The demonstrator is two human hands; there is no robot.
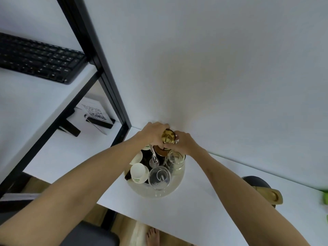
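Both hands meet at the far end of the round tray, close to the wall, and between them sits a golden vessel. It is shiny and round-mouthed; whether it is a cup or a lidded jar cannot be told from here. The left hand wraps it from the left with curled fingers, and the right hand closes on its right edge with curled fingertips, so both are gripping it. It appears to be held just over the crowded back of the tray rather than resting freely, though its base is hidden behind the hands. The rest of the tea set looks untouched. A white cup lies tilted at the near left, a clear glass pitcher is just beside it, a glass jar stands on the right, and a brown round lid shows directly below the gripped vessel. I judge the work to be at an early or middle point. One piece is in hand, being lifted out or opened, and nothing has yet been set out on the bare white table around the tray. Placing this piece and handling the other vessels would remain.
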